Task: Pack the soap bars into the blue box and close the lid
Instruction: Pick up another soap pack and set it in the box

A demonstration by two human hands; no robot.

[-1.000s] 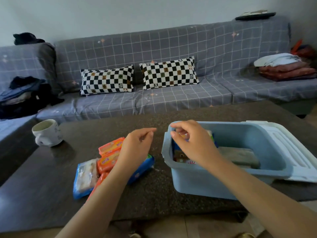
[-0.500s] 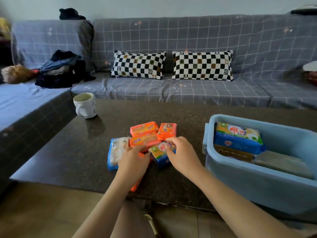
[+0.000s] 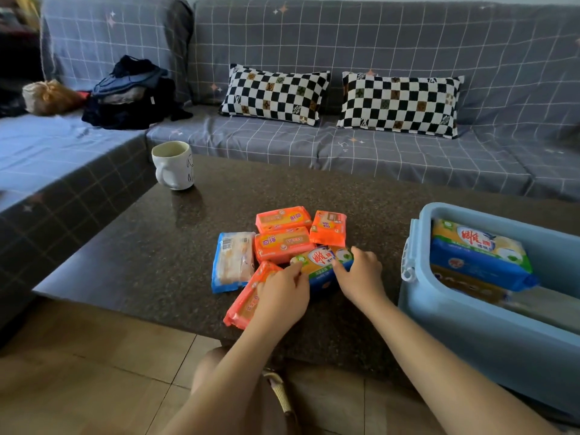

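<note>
Several wrapped soap bars lie in a cluster on the dark table (image 3: 150, 259): orange ones (image 3: 284, 217), a pale one in a blue-edged wrapper (image 3: 233, 260), and a blue and yellow bar (image 3: 323, 262). My left hand (image 3: 282, 296) and my right hand (image 3: 361, 277) both grip that blue and yellow bar from its two sides. The left hand also covers part of an orange bar (image 3: 243, 304) near the table's edge. At the right stands the open blue box (image 3: 470, 334), with a blue and yellow soap pack (image 3: 480, 255) on top of other packs inside.
A white mug (image 3: 172, 164) stands at the table's far left. Behind the table runs a grey checked sofa (image 3: 345, 146) with two black and white cushions (image 3: 276, 94) and a heap of dark clothes (image 3: 131, 92). Tiled floor (image 3: 94, 372) lies below the table's near edge.
My right hand left the box and came to the soap cluster; both hands now close on the blue and yellow bar. The view swung left, so the box lid is out of frame.
</note>
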